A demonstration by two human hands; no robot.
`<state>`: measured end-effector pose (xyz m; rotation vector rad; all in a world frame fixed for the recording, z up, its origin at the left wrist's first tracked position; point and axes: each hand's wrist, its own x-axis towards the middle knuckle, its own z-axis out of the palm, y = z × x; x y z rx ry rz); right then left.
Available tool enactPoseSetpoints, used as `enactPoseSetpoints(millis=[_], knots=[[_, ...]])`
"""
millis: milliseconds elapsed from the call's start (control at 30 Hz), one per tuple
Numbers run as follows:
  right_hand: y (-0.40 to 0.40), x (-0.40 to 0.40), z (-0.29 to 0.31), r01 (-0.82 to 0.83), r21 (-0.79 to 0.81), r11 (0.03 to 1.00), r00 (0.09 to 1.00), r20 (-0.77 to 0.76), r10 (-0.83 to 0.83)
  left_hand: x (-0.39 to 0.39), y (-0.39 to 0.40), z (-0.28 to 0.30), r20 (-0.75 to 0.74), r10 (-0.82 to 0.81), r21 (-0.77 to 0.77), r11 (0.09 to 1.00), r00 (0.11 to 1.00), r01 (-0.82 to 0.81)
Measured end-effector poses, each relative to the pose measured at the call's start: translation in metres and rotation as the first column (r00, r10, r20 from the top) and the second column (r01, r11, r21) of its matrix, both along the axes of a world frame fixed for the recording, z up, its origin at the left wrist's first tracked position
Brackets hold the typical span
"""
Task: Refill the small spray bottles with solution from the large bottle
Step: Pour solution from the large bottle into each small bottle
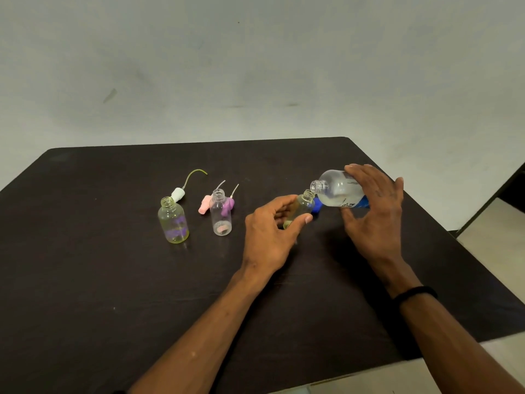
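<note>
My right hand [375, 211] holds the large clear bottle [339, 193] tilted on its side, its open neck right above the mouth of a small yellowish spray bottle [302, 206]. My left hand [272, 234] grips that small bottle, which leans slightly. Two other small bottles stand open on the table: a yellow-tinted one with purple print [173, 220] at the left and a clear one [221, 213] in the middle. Behind them lie three spray heads with dip tubes: white [178, 194], pink [205, 204] and purple [227, 207].
A blue cap [317, 208] lies on the dark table [113, 280] behind the held small bottle. The table's right edge [466, 231] drops to a pale floor. A grey wall rises behind the table.
</note>
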<state>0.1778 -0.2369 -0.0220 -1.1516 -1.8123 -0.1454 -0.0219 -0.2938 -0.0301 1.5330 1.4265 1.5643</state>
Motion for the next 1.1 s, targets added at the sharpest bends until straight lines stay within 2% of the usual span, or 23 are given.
enactPoseSetpoints(millis=[1100], knots=[[0.001, 0.0, 0.0035, 0.01, 0.034, 0.999, 1.0, 0.023, -0.011, -0.0005, -0.0005, 0.0003, -0.01, -0.006, 0.004, 1.0, 1.0, 0.006]])
